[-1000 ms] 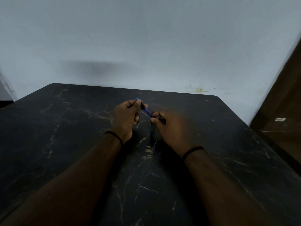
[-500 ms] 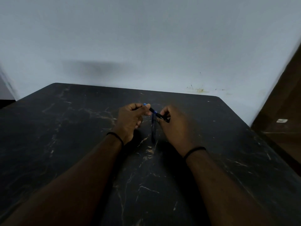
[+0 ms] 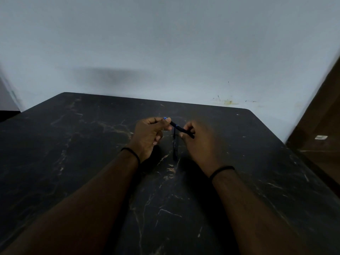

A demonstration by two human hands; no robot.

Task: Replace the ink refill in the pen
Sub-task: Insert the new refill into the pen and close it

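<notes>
Left hand (image 3: 150, 134) up over the dark tabletop (image 3: 73, 144), fingers curled, thumb and forefinger pinching the blue-tipped end of the pen (image 3: 181, 128). Across to the right hand (image 3: 199, 142), curled too, gripping the pen's other end between fingertips and thumb. So the pen hangs between both hands, clear of the tabletop, near the middle of it. Its long axis runs slantwise, the blue end up and away on the left, the dark end lower and nearer on the right. A small blue band shows partway along, maybe a seam where two halves meet. Below the hands, a slim dark stick (image 3: 175, 146) lies on the tabletop, pointing roughly toward the person; refill, or barrel piece? Too dim to say. As for progress, I'd judge the pen is either being closed up or pulled apart. Whether the fresh refill is in, the view doesn't settle.
</notes>
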